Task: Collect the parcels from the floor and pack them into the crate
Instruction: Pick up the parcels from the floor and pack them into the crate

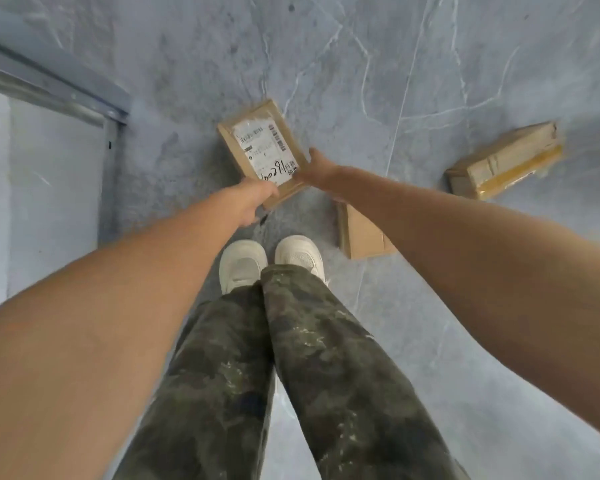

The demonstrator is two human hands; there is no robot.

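A: What does the person have hold of?

B: A flat labelled parcel (264, 151), pinched at its near end between both hands. The left hand (253, 202) grips the near corner with its fingers curled under the edge; the right hand (312, 169) presses the right edge, thumb on top. Whether it has left the floor (395, 64) I cannot tell.

A: What could go wrong?

B: Both grips sit at one end, so the far end may sag, and the parcel could slide out, I'd judge. The label looks glossy too, which won't help the thumb.

A: Other parcels?

B: Two. A plain box (361, 235) lies just right of the held parcel, partly under the right forearm, near the shoes (243, 263). A taped box (506, 161) lies well to the right. Stepping back carelessly could catch the plain one.

A: And the crate?

B: Not clearly in view. A metal frame (111, 168) stands left of the parcel; whether it belongs to the crate, and what it holds, I cannot tell.
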